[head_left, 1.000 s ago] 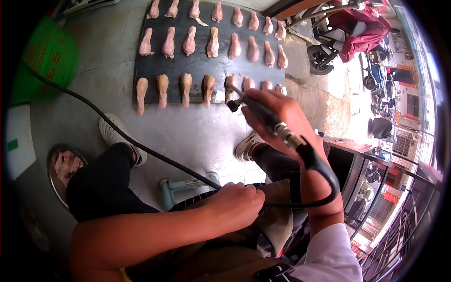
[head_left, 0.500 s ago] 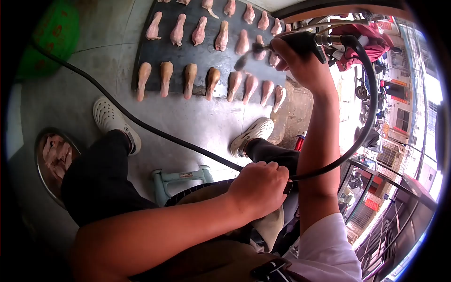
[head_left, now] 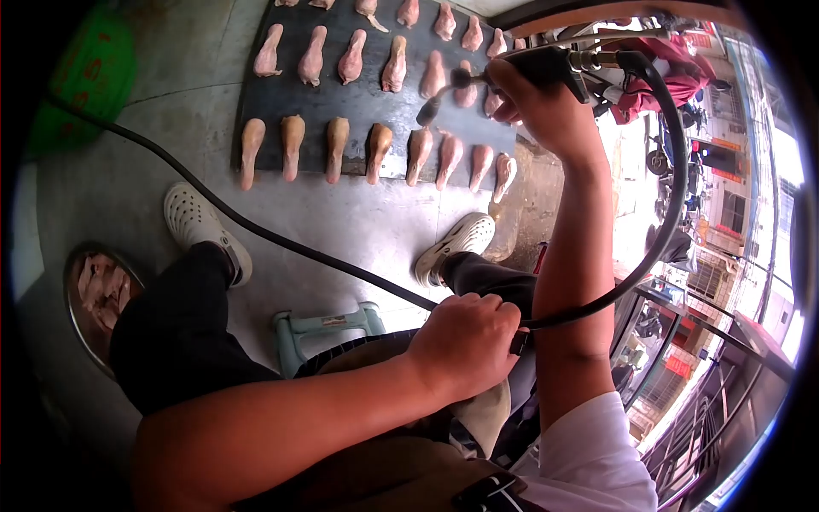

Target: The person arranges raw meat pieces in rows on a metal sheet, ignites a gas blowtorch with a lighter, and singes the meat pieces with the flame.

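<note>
My right hand (head_left: 546, 115) is wrapped round the black handle of a gas torch (head_left: 546, 64), raised over the right part of a dark metal plate (head_left: 358, 102). The torch's round nozzle end points left, close above the pale chicken drumsticks (head_left: 433, 75) of the middle row; no flame can be made out. Below it on the plate is a dark blurred shape, perhaps its shadow. In the front row, several drumsticks (head_left: 337, 149) on the left look browner than those on the right. My left hand (head_left: 465, 346) is closed round the black hose (head_left: 320, 260), near my lap.
A metal bowl (head_left: 75, 311) of raw meat pieces stands by my left leg. A pale green stool (head_left: 290, 346) is between my legs. The hose runs to a green round container (head_left: 94, 68) at the upper left. On the right, a street shows beyond a metal-framed stand (head_left: 674, 333).
The torch and my right hand have shifted slightly left. The whole view has moved a little, so the plate sits slightly further left and the front row slightly lower. Both grips are unchanged.
</note>
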